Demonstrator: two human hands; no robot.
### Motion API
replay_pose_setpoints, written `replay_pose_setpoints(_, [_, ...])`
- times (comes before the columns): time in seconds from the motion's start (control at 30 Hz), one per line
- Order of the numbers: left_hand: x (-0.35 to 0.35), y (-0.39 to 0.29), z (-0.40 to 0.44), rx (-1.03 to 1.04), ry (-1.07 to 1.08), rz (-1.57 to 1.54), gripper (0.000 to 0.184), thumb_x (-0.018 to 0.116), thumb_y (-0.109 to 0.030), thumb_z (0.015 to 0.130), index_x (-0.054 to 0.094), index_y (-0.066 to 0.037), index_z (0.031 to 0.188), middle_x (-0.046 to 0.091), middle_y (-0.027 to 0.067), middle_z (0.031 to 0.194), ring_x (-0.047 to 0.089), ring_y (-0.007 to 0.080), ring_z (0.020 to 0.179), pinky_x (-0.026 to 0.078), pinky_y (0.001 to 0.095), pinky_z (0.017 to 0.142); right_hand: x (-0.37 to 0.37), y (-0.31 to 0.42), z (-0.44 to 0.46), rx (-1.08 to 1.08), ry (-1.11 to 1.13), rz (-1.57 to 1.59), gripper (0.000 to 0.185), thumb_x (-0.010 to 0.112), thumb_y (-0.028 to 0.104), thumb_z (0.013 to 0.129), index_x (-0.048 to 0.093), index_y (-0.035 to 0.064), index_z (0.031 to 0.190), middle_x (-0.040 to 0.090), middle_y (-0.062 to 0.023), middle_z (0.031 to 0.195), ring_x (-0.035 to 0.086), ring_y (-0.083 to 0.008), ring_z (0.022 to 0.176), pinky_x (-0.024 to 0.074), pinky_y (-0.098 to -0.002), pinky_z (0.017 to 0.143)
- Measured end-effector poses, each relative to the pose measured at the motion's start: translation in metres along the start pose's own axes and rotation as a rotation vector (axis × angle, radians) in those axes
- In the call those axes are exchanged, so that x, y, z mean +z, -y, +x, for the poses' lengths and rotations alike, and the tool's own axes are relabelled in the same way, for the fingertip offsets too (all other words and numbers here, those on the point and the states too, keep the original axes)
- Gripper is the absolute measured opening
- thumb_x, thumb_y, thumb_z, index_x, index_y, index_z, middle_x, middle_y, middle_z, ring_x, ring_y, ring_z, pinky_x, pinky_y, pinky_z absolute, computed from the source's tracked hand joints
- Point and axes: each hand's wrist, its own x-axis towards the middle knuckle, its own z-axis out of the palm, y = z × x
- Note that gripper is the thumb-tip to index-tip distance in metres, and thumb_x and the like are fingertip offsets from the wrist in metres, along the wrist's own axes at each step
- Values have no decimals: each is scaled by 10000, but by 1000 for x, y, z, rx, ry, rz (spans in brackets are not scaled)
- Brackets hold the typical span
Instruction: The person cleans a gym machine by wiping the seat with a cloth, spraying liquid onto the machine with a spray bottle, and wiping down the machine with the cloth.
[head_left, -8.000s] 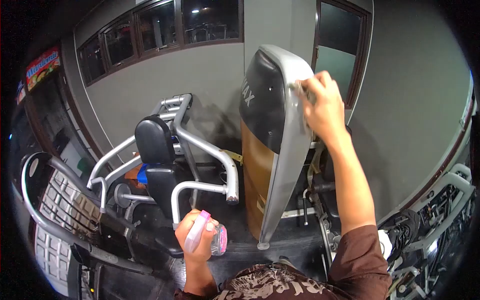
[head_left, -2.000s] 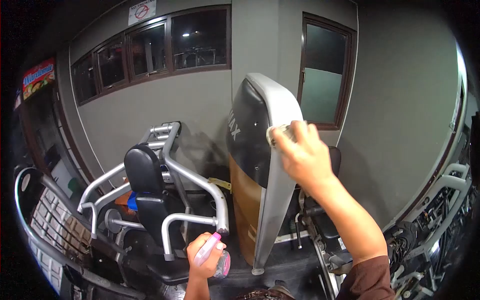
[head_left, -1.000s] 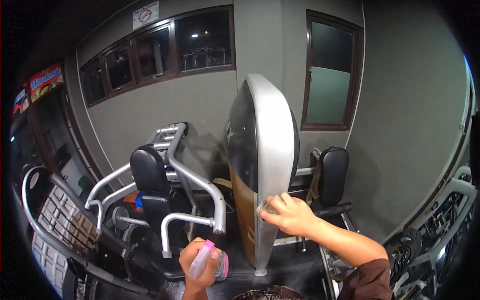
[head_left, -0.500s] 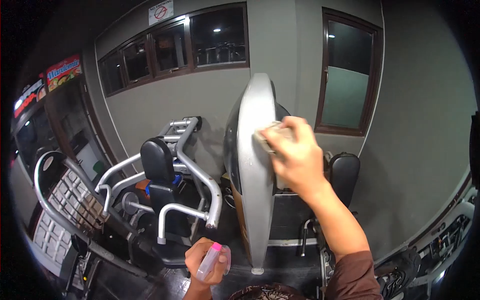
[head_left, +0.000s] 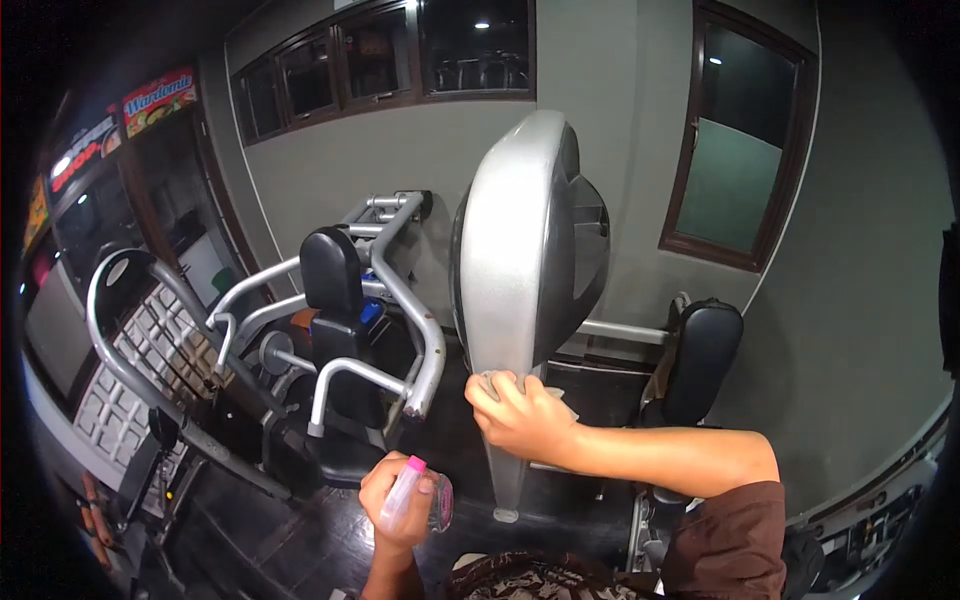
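A tall silver gym machine column [head_left: 505,230] with a dark side cover stands in front of me. My right hand [head_left: 528,418] presses a light, crumpled cloth [head_left: 556,400] against the lower part of its face. The fingers are closed over the cloth, and most of it is hidden under them. Lower and to the left, my left hand [head_left: 376,498] is wrapped around a spray bottle [head_left: 402,500] with a pink nozzle tip. That bottle is held apart from the column.
To the left is a seated machine with a black backrest [head_left: 331,270] and silver handles [head_left: 360,372]. A black pad [head_left: 705,350] stands right of the column. Further left is a curved-frame machine [head_left: 105,300]. A grey wall with windows [head_left: 475,50] lies behind.
My right hand has slid down the column with the cloth, from its upper right edge to its lower front. The view has shifted and turned. The left hand still grips the spray bottle.
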Motion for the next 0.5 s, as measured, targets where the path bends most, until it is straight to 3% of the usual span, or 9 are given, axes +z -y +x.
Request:
replay_pose_setpoints(0.07, [5, -3, -3, 0, 2, 23, 104, 688, -78, 869, 654, 20, 867, 691, 106, 747, 613, 176, 631, 486, 300, 606, -16, -22, 18, 29, -81, 33, 259, 651, 273, 799, 744, 111, 978, 608, -16, 1078, 565, -169, 817, 412, -278, 549])
replay_pose_setpoints(0.13, [10, -3, -6, -16, -7, 16, 106, 688, -78, 870, 652, 23, 868, 686, 105, 742, 612, 176, 629, 483, 297, 606, -34, -65, 46, 122, -289, -1, 339, 658, 227, 773, 718, 117, 1088, 609, -34, 1059, 572, -187, 795, 407, -285, 508])
replay_pose_setpoints(0.23, [14, 0, -16, -48, 0, 33, 119, 693, -86, 874, 651, 26, 867, 677, 102, 735, 608, 171, 629, 480, 294, 607, -58, -128, 77, 352, -379, 35, 391, 690, 109, 732, 713, 204, 1111, 588, -56, 1057, 583, -249, 826, 535, -351, 529])
replay_pose_setpoints(0.3, [18, 0, -17, -39, 1, 53, 181, 689, -148, 900, 643, 26, 877, 674, 99, 733, 601, 154, 611, 476, 283, 585, -54, -139, 79, 397, -331, 87, 418, 710, 94, 729, 724, 226, 1125, 583, -64, 1064, 592, -246, 854, 566, -349, 569])
replay_pose_setpoints(0.37, [20, 0, -15, 1, -1, 68, 297, 675, -263, 950, 625, 25, 898, 676, 94, 733, 591, 123, 571, 473, 264, 538, -45, -127, 65, 356, -382, 111, 456, 733, 107, 729, 729, 231, 1168, 583, -77, 1081, 594, -251, 867, 565, -338, 592])
replay_pose_setpoints(0.4, [20, 3, -14, 27, -3, 75, 285, 672, -252, 948, 625, 25, 898, 675, 94, 732, 588, 122, 568, 468, 263, 534, -43, -119, 55, 308, -378, 138, 494, 721, 101, 729, 726, 234, 1205, 582, -88, 1092, 581, -258, 853, 548, -334, 589])
replay_pose_setpoints(0.43, [20, 6, -13, 50, -8, 82, 274, 669, -240, 946, 625, 25, 897, 675, 93, 731, 586, 122, 565, 463, 263, 530, -38, -110, 44, 242, -399, 135, 403, 662, 178, 757, 708, 130, 1154, 594, -84, 1084, 551, -250, 812, 479, -308, 538])
replay_pose_setpoints(0.5, [19, 7, -12, 41, -17, 84, 222, 677, -189, 925, 634, 26, 890, 673, 95, 737, 587, 131, 586, 463, 271, 555, -32, -82, 22, 159, -288, 97, 357, 650, 208, 783, 717, 112, 1120, 611, -64, 1097, 554, -226, 814, 441, -283, 538])
